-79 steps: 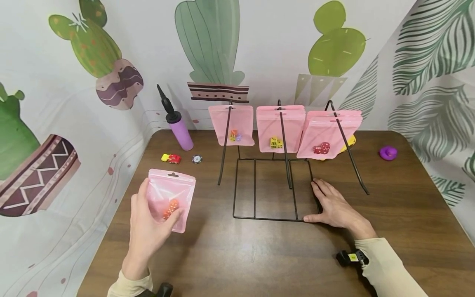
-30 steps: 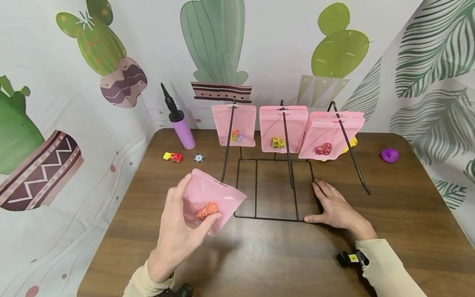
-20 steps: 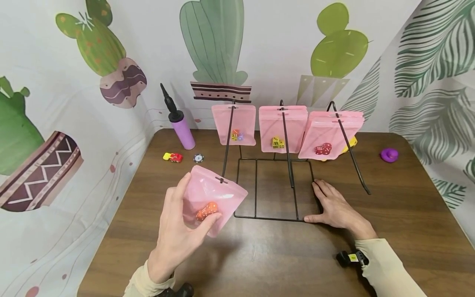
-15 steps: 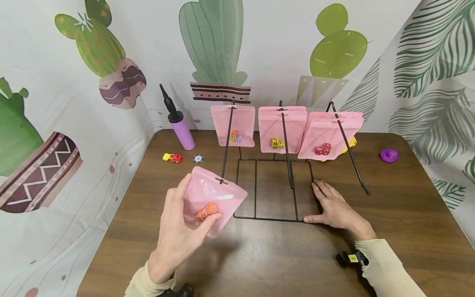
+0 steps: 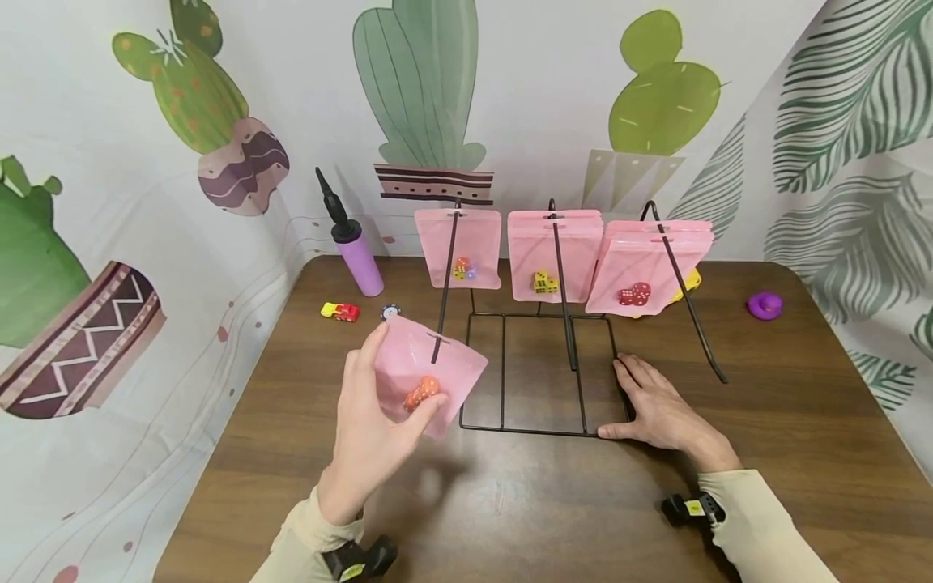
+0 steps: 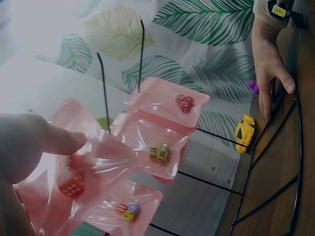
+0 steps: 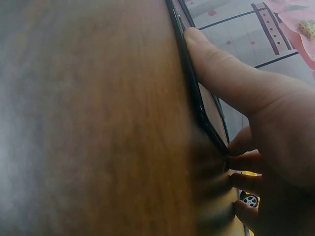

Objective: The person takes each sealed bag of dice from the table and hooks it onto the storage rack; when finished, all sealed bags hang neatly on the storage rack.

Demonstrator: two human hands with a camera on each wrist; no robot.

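My left hand [image 5: 375,429] pinches a pink zip bag [image 5: 404,356] between thumb and fingers. Orange dice [image 5: 422,392] show through its front. The bag hangs tilted, and the left rod [image 5: 443,304] of a black wire rack [image 5: 503,372] appears to pass through its top slot, the rod's tip in front. Behind it on that rod hangs a pink bag with mixed dice [image 5: 459,235]. My right hand [image 5: 656,405] rests with spread fingers at the front right corner of the rack's base, thumb and fingertips touching the wire.
Bags with yellow dice [image 5: 554,251] and red dice [image 5: 649,259] hang on the other two rods. Around the rack are a purple pump [image 5: 360,263], a small toy car [image 5: 340,311], a poker chip [image 5: 389,311], a yellow toy car [image 6: 244,132] and a purple duck [image 5: 764,305].
My left hand has carried the bag from the left to the rod, and then slightly further back, so more of the rod's tip pokes through the slot. My right hand has stayed put.
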